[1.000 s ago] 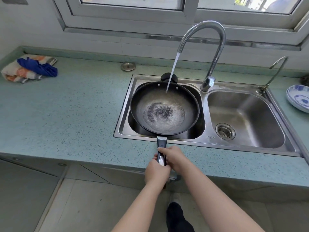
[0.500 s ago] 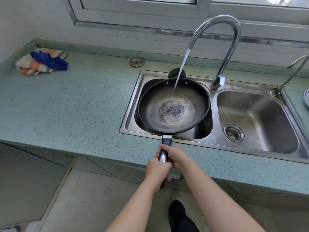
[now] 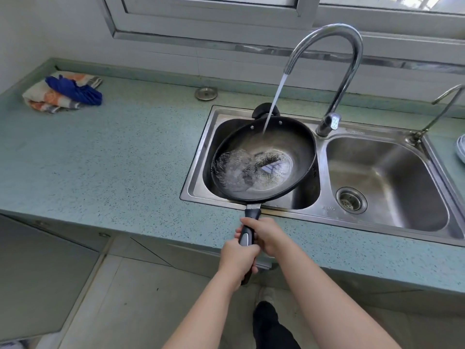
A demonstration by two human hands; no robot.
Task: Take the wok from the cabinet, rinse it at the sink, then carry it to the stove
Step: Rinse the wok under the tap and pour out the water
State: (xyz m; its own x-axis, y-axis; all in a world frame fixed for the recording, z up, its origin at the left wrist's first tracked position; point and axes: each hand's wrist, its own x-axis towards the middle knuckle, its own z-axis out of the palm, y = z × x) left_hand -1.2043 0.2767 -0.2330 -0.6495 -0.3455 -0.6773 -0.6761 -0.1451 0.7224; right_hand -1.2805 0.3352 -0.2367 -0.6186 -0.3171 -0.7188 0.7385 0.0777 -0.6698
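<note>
Position: the black wok [image 3: 289,142] is held over the left basin of the steel double sink [image 3: 198,172], under the gooseneck faucet [image 3: 349,71]. The water stream [image 3: 275,102] lands on the wok's far inner wall. Pooled water froths against the left wall, so I judge the pan tipped down to the left. Whether its underside touches the basin rim cannot be told.

Grip: both hands are on the long handle [image 3: 252,214], which juts toward the near side over the speckled countertop [image 3: 100,159]. The right hand [image 3: 268,235] wraps the handle farther up, close to the pan. The left hand [image 3: 237,258] wraps the near end, fingers curled round it. The two hands sit just beside each other.

Handling (judged): rigid metal with no give. It is probably heavy, and heavier with water aboard. The load sits well out from the hands, so leverage on the wrists is strong, and the two-hand hold suits that. Sloshing water will shift the balance. The moulded grip looks secure, but wet palms could slip. It is not fragile, though it could knock the faucet or the sink rim.

Hold for the carry: the small loop handle [image 3: 261,110] on the far rim offers a second hold that would cut the leverage. Tip the water out first.

Elsewhere: crumpled cloths [image 3: 63,93] lie far left, and a metal sink plug [image 3: 206,93] lies by the backsplash.
</note>
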